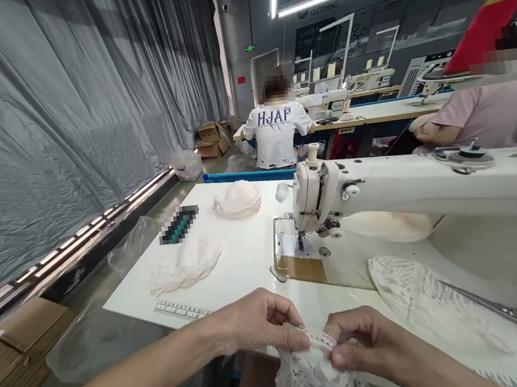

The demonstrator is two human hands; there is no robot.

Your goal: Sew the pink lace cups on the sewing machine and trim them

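Observation:
A piece of white lace fabric [308, 376] hangs between my hands at the front edge of the sewing table. My left hand [265, 322] pinches its upper edge between thumb and fingers. On the other side of that edge, my right hand [364, 342] grips the lace in the same way. Just beyond, a white sewing machine [323, 196] stands with its needle over the metal plate. More white lace [436, 304] lies to the right under the machine's arm, with scissors [487, 305] resting on it.
Two piles of pale lace pieces, a near stack [187, 264] and a far stack [238, 200], lie on the white table [241, 251]. Cardboard boxes [21, 357] and plastic bags stand on the floor at left. Two other people [277, 133] sit ahead and at right.

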